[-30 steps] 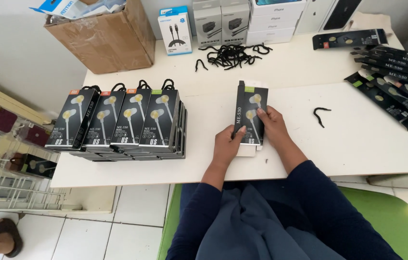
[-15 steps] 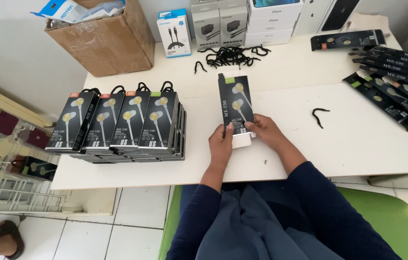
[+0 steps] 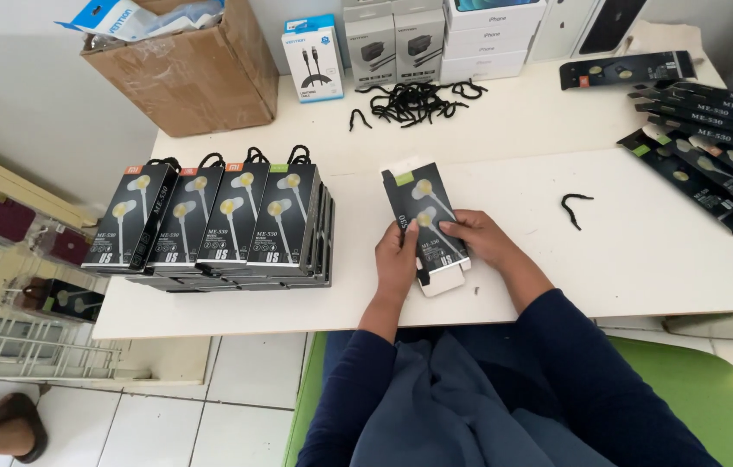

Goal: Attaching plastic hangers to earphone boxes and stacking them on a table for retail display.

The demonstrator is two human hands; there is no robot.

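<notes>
A black earphone box (image 3: 423, 220) with a green top corner lies tilted over the white table (image 3: 626, 251), its white bottom flap poking out near me. My left hand (image 3: 398, 258) grips its left edge, thumb on the front. My right hand (image 3: 479, 235) holds its right side, fingers on the box face. To the left, rows of matching black earphone boxes (image 3: 211, 220) with black hanging loops stand stacked.
A cardboard carton (image 3: 187, 69) sits at the back left. Boxed cables and chargers (image 3: 384, 43) line the back edge beside a heap of black loop ties (image 3: 414, 99). One loose tie (image 3: 576, 207) lies right of my hands. Flat black boxes (image 3: 712, 130) pile at the far right.
The box came back from the table's middle toward me and turned its top to the left. Both hands shifted up along its sides.
</notes>
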